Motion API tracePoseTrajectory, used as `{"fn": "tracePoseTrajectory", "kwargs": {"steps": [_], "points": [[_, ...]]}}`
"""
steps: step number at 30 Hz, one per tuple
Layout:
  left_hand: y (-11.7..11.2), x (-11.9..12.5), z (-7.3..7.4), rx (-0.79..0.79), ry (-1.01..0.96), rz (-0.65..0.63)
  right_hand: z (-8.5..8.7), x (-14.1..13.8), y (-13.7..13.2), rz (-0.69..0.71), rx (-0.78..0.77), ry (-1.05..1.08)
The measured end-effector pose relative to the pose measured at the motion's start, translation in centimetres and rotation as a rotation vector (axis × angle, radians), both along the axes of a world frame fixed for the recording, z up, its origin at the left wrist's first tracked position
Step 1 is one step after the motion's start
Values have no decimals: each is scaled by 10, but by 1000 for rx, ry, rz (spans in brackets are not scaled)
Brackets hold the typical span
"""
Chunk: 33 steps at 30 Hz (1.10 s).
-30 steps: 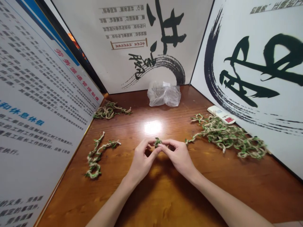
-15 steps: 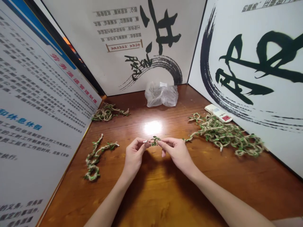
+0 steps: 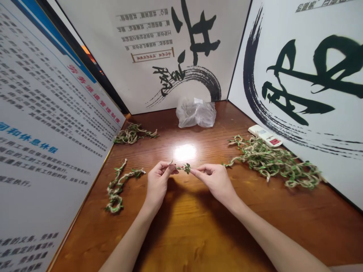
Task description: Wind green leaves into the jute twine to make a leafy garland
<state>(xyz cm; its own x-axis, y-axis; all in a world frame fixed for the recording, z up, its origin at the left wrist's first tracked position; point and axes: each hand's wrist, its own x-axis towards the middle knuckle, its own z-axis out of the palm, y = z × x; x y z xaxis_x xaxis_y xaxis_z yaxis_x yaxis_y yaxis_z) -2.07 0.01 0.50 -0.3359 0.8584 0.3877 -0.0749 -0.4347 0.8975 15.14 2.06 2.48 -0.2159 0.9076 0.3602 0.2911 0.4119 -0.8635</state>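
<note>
Between my two hands a short stretch of leafy twine (image 3: 186, 168) is held above the table, green leaves showing in the gap. My left hand (image 3: 159, 182) pinches it with thumb and fingers, and a pale end pokes up past the fingertips. On the other side my right hand (image 3: 215, 181) pinches the twine by the leaves. A strand from the big heap of leafy twine (image 3: 272, 160) comes close behind my right hand; whether it joins the held piece is hidden. A separate length of leafy twine (image 3: 115, 190) lies looped left of my left hand.
A smaller bundle of leafy twine (image 3: 133, 134) lies at the back left of the wooden table (image 3: 181, 234). A clear plastic bag (image 3: 195, 113) stands at the back, and a white case with a red label (image 3: 265, 135) leans by the right panel. Printed panels (image 3: 136, 83) border the table.
My hands have drawn slightly apart, so more of the leafy twine shows between them. The whole view has shifted a little; the heaps on the table lie as before.
</note>
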Motion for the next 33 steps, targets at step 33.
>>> {"fn": "tracePoseTrajectory", "kwargs": {"steps": [33], "points": [[-13,-3,1,225,736,-38,8,10,2,196,317,-311]]}}
